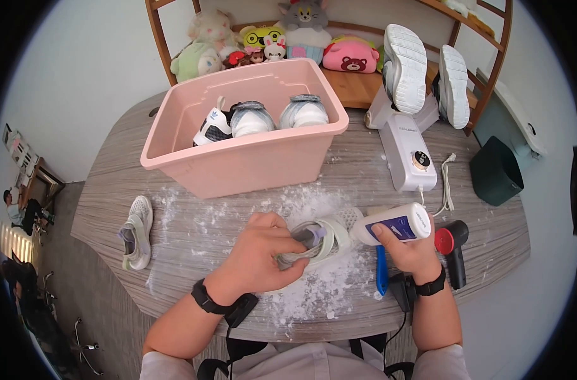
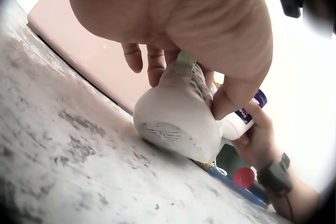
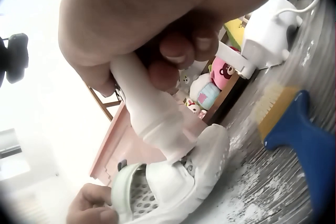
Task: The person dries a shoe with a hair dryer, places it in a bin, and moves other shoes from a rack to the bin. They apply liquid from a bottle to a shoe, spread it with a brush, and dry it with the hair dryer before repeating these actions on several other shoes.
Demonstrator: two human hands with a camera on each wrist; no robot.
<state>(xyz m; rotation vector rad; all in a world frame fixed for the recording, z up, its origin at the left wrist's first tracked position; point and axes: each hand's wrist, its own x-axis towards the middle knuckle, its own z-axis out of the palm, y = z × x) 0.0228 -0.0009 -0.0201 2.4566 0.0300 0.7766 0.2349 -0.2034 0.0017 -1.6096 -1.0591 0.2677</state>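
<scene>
A light grey-white shoe with pale green trim lies amid white powder, pinched at its heel by the left hand. In the left wrist view that hand grips the shoe's heel between thumb and fingers. The right hand holds a white bottle with a purple label, tilted so that its narrow end points at the shoe's toe. In the right wrist view the bottle's nozzle end meets or nearly meets the shoe's upper; contact is unclear.
A matching shoe stands at the left. Behind is a pink bin with shoes inside. A white device carries two shoes at the back right. A blue-handled brush and a black-and-red dryer lie right.
</scene>
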